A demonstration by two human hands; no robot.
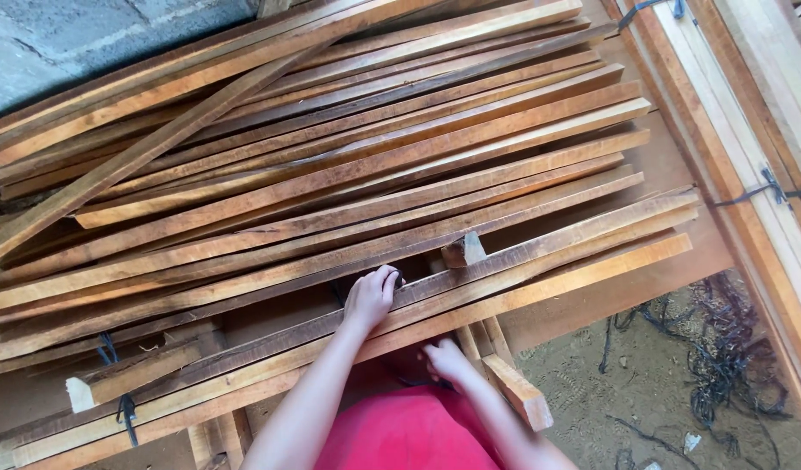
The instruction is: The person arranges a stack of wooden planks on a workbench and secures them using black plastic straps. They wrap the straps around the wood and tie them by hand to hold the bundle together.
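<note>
Both hands [370, 296] [444, 359] on wooden slats [505, 261]

Wall: we see a grey concrete wall [87, 43] filling the top left corner.
Floor: we look down on a sandy dirt floor [609, 392] at the lower right.
Strapping: loose black straps [731, 357] lie tangled on that dirt.
Frames: pale wooden frames [757, 130] run down the right edge, bound with a black strap [770, 187].
Offcut: a short wood block [463, 251] sits near the middle.
Clothing: we see a red garment [409, 431] at the bottom edge.
</note>
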